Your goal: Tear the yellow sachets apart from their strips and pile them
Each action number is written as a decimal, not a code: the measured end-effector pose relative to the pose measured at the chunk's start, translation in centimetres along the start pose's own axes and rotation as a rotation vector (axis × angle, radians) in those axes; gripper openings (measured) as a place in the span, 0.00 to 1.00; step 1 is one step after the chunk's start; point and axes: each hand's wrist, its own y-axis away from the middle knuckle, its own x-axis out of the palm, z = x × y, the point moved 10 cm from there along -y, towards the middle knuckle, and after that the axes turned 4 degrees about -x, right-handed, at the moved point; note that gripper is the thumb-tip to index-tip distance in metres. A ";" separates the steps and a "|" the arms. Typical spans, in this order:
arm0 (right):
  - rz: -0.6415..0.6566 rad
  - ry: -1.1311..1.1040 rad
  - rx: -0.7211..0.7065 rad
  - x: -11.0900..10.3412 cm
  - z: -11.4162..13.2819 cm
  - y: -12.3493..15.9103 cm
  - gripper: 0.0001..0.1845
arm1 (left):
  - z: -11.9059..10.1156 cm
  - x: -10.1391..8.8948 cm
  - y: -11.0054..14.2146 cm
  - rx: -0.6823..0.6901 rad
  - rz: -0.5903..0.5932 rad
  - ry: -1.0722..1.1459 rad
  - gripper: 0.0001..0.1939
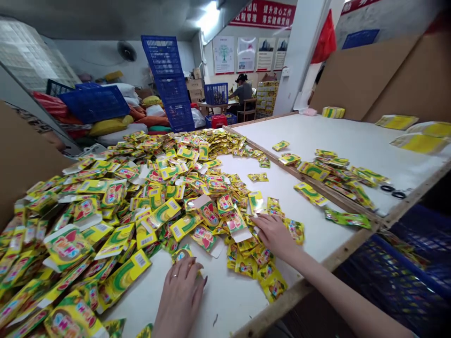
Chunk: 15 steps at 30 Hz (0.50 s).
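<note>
Two bare hands work over a white table (225,286) heaped with yellow printed cartons (160,216), many with their end flaps standing open. The left hand (181,291), a ring on one finger, lies palm down near the front of the pile, its thumb apart from the fingers; a small sachet (182,253) shows just beyond the fingertips, though whether the hand grips it cannot be told. The right hand (275,232) rests with fingers stretched out and loosely apart over a cluster of small yellow sachets (246,265), its fingertips just beside an upturned carton (256,203).

A wooden strip (253,143) divides the tabletop; across it, more yellow packs (315,171) lie scattered near a pair of black-handled scissors (393,191), while a green packet (347,218) lies close to the table's front corner. Blue crates (405,263) holding packets sit below at right.

Behind the heap rises a tall stack of blue plastic crates (172,94) beside piled sacks (109,126). In the background, a person in a dark cap (243,91) sits at another table under a red banner (262,14), and at far left a patterned sleeve (31,119) shows behind cardboard.
</note>
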 end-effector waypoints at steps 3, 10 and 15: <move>-0.116 -0.031 0.004 -0.7 -0.8 0.7 0.19 | 1.2 -1.1 1.0 -0.039 0.066 0.084 0.11; -0.379 -0.246 0.395 -2.0 -6.7 4.2 0.18 | 12.4 -4.8 1.4 -0.439 0.065 -0.205 0.19; -0.421 -0.281 0.460 -0.6 -7.1 5.6 0.18 | 15.1 -3.7 -1.9 -0.469 0.107 -0.220 0.24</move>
